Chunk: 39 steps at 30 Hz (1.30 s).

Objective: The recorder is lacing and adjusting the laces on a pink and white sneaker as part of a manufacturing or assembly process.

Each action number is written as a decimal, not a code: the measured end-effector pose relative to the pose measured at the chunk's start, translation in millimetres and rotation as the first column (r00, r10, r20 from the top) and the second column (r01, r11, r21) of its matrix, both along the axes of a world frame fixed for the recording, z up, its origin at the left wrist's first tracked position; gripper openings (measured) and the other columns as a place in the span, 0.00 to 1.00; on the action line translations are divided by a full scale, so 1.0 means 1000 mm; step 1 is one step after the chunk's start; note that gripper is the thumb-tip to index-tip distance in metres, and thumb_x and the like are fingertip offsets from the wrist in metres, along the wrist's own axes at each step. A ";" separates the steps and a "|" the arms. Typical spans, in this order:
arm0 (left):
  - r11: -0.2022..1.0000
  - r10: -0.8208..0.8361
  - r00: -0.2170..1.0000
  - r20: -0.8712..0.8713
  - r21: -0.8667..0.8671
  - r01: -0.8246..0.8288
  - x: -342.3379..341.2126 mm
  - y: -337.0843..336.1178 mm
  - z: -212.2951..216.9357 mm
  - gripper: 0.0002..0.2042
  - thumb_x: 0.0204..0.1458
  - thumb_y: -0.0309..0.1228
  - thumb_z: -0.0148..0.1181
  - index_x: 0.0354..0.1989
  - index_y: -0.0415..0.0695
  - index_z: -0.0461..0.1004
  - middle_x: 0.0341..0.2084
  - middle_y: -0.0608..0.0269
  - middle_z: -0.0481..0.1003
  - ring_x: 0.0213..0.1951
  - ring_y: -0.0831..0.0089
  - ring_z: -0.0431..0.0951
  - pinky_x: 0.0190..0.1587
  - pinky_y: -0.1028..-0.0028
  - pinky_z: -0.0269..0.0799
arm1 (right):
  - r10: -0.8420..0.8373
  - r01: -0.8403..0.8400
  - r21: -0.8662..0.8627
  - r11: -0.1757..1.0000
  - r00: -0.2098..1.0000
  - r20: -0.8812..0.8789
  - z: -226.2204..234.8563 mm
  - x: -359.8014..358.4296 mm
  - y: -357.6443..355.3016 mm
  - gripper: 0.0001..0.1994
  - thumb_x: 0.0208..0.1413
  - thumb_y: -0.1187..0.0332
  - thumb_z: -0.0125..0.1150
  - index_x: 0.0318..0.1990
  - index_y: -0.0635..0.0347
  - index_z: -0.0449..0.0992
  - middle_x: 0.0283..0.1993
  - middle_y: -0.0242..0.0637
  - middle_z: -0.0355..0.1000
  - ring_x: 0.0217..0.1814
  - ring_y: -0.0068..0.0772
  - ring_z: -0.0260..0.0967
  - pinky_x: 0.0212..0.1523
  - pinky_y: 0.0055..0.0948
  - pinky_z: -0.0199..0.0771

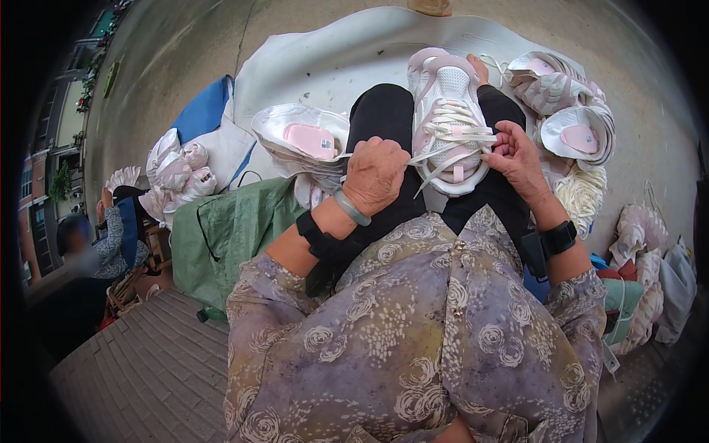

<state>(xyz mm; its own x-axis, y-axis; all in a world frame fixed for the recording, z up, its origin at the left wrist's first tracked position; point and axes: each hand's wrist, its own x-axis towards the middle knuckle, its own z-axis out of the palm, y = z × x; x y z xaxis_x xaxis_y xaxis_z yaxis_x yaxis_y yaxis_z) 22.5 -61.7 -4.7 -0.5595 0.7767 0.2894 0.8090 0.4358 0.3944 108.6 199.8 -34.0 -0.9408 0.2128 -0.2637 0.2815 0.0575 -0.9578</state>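
A white and pink sneaker (pixel 443 92) rests between my knees, its toe pointing away from me. Its cream shoelace (pixel 452 136) crosses the front in rows, and loose strands hang near the ankle opening. My left hand (pixel 375 176) is closed in a fist, with a lace strand running from its fingers to the shoe. At the other side of the opening, my right hand (pixel 519 159) pinches a lace end between thumb and fingertips. Both hands are beside the shoe, the left one a little farther out.
Stacked shoe uppers lie on a white sheet (pixel 310 70), with one stack (pixel 306 136) left of my knee and others (pixel 580 136) at right. A cream lace bundle (pixel 582 193) sits below those. A green bag (pixel 233 236) stands at my left; another person (pixel 111 229) sits beyond it.
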 end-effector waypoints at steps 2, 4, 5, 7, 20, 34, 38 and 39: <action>0.998 0.038 0.961 0.273 0.036 -0.050 -0.007 -0.009 0.010 0.06 0.43 0.23 0.55 0.32 0.42 0.72 0.24 0.61 0.71 0.27 0.67 0.71 0.28 0.71 0.65 | -0.007 0.007 -0.016 1.000 1.000 0.009 -0.002 0.002 0.002 0.29 0.39 0.77 0.65 0.51 0.67 0.61 0.34 0.29 0.62 0.31 0.15 0.59 0.35 0.13 0.66; 0.992 0.066 0.851 0.522 0.058 -0.112 -0.015 -0.019 0.023 0.07 0.46 0.23 0.55 0.35 0.41 0.72 0.22 0.60 0.72 0.25 0.68 0.72 0.28 0.73 0.66 | -0.008 0.009 -0.036 0.999 1.000 0.012 -0.002 0.003 0.000 0.29 0.39 0.76 0.66 0.51 0.67 0.60 0.34 0.29 0.62 0.31 0.15 0.59 0.34 0.13 0.65; 0.992 0.064 0.875 0.479 0.063 -0.107 -0.018 -0.023 0.028 0.07 0.46 0.25 0.55 0.34 0.41 0.71 0.21 0.55 0.72 0.25 0.62 0.73 0.28 0.70 0.67 | -0.017 0.017 -0.035 0.999 1.000 -0.005 0.000 0.005 0.000 0.29 0.40 0.76 0.66 0.52 0.68 0.60 0.34 0.29 0.62 0.31 0.15 0.59 0.34 0.13 0.65; 0.996 0.080 0.901 0.426 0.004 -0.091 -0.022 -0.033 0.036 0.07 0.45 0.27 0.56 0.33 0.42 0.70 0.22 0.53 0.73 0.25 0.56 0.74 0.28 0.67 0.69 | -0.062 0.060 -0.042 0.997 0.997 -0.052 0.002 0.008 -0.005 0.26 0.43 0.74 0.66 0.50 0.66 0.61 0.34 0.29 0.61 0.31 0.14 0.58 0.33 0.12 0.64; 0.987 -0.006 0.965 -0.261 -0.157 -0.036 -0.068 -0.082 0.026 0.02 0.44 0.28 0.52 0.26 0.46 0.66 0.19 0.60 0.69 0.22 0.62 0.73 0.23 0.65 0.67 | 0.287 -0.285 -0.042 0.958 0.939 0.189 0.043 0.001 -0.056 0.06 0.55 0.71 0.50 0.36 0.65 0.70 0.23 0.27 0.66 0.18 0.13 0.60 0.20 0.15 0.61; 0.869 0.048 0.162 0.986 0.039 -0.494 -0.025 0.007 0.009 0.16 0.55 0.40 0.48 0.24 0.40 0.73 0.11 0.73 0.64 0.13 0.87 0.58 0.14 0.85 0.52 | 0.132 -0.068 -0.186 0.980 0.925 0.358 0.045 -0.020 -0.079 0.06 0.52 0.71 0.47 0.31 0.63 0.69 0.17 0.31 0.67 0.11 0.15 0.58 0.11 0.15 0.57; 0.823 -0.073 0.042 0.996 0.084 -0.562 -0.013 0.030 -0.007 0.12 0.55 0.38 0.51 0.28 0.42 0.71 0.13 0.72 0.66 0.12 0.88 0.60 0.13 0.88 0.53 | 0.044 0.024 -0.206 0.978 0.947 0.317 0.035 -0.017 -0.081 0.06 0.52 0.71 0.47 0.30 0.63 0.70 0.16 0.31 0.66 0.10 0.15 0.56 0.11 0.15 0.56; 0.802 -0.065 0.059 0.996 0.087 -0.590 -0.012 0.034 -0.007 0.10 0.54 0.36 0.52 0.29 0.42 0.70 0.14 0.71 0.67 0.13 0.88 0.61 0.13 0.88 0.55 | 0.023 0.049 -0.213 0.976 0.947 0.322 0.034 -0.016 -0.083 0.06 0.52 0.71 0.46 0.30 0.62 0.70 0.16 0.31 0.66 0.10 0.14 0.55 0.11 0.15 0.56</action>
